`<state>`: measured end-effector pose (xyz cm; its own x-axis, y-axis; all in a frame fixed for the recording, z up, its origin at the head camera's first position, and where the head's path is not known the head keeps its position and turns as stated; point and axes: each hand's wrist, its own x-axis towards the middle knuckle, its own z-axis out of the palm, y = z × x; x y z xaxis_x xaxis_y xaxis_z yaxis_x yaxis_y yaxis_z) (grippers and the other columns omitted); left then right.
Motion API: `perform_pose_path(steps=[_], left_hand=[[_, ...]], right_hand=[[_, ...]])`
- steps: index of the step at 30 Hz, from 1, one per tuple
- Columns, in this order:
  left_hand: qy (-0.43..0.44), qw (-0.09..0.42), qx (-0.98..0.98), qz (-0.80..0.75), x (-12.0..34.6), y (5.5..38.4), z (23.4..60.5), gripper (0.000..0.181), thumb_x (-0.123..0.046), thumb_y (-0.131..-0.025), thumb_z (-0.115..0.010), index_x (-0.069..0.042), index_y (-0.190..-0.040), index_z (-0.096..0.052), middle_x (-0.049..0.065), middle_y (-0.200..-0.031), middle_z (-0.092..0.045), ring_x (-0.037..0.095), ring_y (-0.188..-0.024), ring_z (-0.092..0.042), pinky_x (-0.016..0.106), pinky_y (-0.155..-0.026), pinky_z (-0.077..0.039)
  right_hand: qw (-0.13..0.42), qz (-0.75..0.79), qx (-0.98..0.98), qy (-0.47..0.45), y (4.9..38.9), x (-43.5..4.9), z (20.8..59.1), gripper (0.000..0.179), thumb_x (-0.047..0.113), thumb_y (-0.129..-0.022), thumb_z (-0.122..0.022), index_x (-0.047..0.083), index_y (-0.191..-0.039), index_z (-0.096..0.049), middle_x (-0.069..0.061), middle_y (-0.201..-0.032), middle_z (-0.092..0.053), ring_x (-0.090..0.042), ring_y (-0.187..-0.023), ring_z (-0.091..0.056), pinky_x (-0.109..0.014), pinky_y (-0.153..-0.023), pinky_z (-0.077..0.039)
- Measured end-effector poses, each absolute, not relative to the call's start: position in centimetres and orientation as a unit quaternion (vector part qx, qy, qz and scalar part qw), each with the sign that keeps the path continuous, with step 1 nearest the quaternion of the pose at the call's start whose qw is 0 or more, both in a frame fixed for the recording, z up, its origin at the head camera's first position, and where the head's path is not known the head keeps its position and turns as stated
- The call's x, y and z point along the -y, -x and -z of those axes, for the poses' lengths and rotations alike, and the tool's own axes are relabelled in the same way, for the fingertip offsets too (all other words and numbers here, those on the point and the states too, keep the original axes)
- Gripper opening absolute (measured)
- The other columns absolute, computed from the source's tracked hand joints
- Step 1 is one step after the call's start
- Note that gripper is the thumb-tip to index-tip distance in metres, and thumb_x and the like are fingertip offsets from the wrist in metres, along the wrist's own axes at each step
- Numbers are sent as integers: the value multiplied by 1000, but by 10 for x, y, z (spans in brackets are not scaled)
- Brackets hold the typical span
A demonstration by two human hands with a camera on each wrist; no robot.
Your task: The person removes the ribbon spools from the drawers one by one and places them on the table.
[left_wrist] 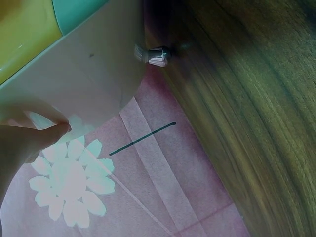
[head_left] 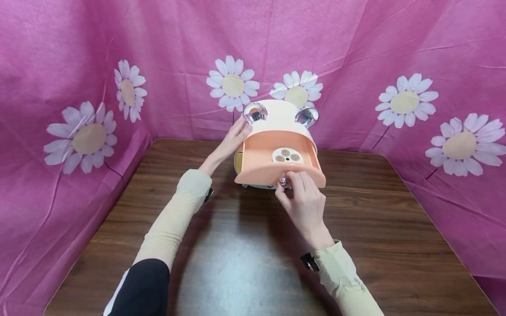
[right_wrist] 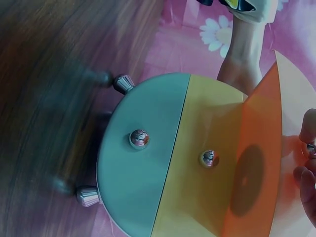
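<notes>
At the centre of the frame in the head view we see one rounded white cabinet (head_left: 276,113) with two shiny silver domes (head_left: 255,113) on top, standing on a brown wood-grain surface (head_left: 237,245). Its one peach-coloured plastic drawer (head_left: 257,174) is pulled out; inside we count one round white disc (head_left: 287,148) bearing three small brown circles (head_left: 285,153).

Just right of centre, our right hand (head_left: 303,202) has thumb and index fingers clamped on one round silver knob (head_left: 282,180) at the drawer's front. Left of centre, our left hand (head_left: 233,140) rests against the cabinet's side, its fingers straight and close together.

The right wrist view shows us two more closed fronts, one yellow (right_wrist: 197,123) and one teal (right_wrist: 133,173), each with one silver knob, and two fluted silver feet (right_wrist: 123,84) left of them. Behind, we count six white daisies (head_left: 233,83) on pink cloth (head_left: 178,35).
</notes>
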<state>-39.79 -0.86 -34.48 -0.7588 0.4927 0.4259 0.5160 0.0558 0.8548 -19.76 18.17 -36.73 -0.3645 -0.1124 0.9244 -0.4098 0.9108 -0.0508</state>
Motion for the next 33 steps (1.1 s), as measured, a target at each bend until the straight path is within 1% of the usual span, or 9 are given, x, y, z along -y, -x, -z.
perform_pose_path(steps=[2, 3, 5, 9, 22, 27, 31, 33], left_hand=[[345, 15, 730, 590, 8, 399, 347, 65, -36, -100, -39, -16, -159, -21, 2, -170, -2, 19, -157, 1, 52, -128, -2], [346, 12, 729, 590, 9, 396, 343, 65, -36, -100, -40, -15, -159, -21, 3, -170, -2, 19, -157, 1, 52, -128, -2], [345, 5, 727, 593, 10, 388, 337, 65, -33, -100, -40, -13, -159, -21, 7, -170, -3, 22, -158, 1, 52, -128, -2], [342, -11, 725, 598, 13, 372, 323, 62, -21, -101, -39, -5, -158, -19, 13, -169, -2, 27, -157, 2, 53, -128, -2], [331, -14, 733, 594, 15, 371, 321, 61, -23, -102, -38, -4, -158, -20, 13, -169, -1, 28, -157, 3, 52, -128, -2], [344, -7, 725, 597, 14, 372, 321, 62, -21, -101, -38, -3, -158, -18, 14, -169, 0, 29, -157, 4, 53, -128, -1], [347, -2, 721, 600, 13, 372, 321, 61, -18, -101, -38, -3, -157, -21, 14, -168, -2, 29, -157, 3, 53, -128, 0], [344, -4, 725, 597, 13, 371, 321, 61, -18, -101, -38, -4, -157, -21, 14, -168, -2, 29, -157, 2, 52, -128, -1]], right_hand=[[544, -138, 812, -161, 196, -181, 368, 11, 11, -81, -62, 5, -90, -64, -4, -75, -59, -19, -64, -58, -31, -47, -46], [545, -138, 811, -161, 196, -181, 368, 11, 11, -81, -62, 5, -90, -64, -4, -75, -59, -18, -64, -58, -31, -47, -46], [547, -138, 810, -162, 195, -181, 369, 10, 11, -81, -62, 5, -90, -64, -4, -75, -59, -18, -65, -59, -31, -48, -47], [549, -140, 807, -166, 193, -179, 370, 10, 12, -82, -63, 5, -90, -64, -3, -76, -61, -18, -65, -60, -31, -49, -49], [556, -128, 803, -176, 193, -179, 371, 13, 11, -82, -66, 4, -93, -65, -4, -78, -61, -18, -67, -61, -31, -50, -50], [544, -129, 810, -178, 190, -182, 372, 17, 18, -87, -68, 5, -97, -67, -5, -82, -63, -18, -71, -64, -33, -53, -52], [536, -130, 814, -180, 184, -186, 372, 26, 27, -87, -74, 4, -99, -66, -5, -85, -65, -19, -75, -66, -34, -54, -52], [542, -130, 809, -186, 180, -188, 371, 31, 31, -88, -74, 3, -99, -66, -5, -87, -67, -20, -77, -67, -35, -54, -53]])
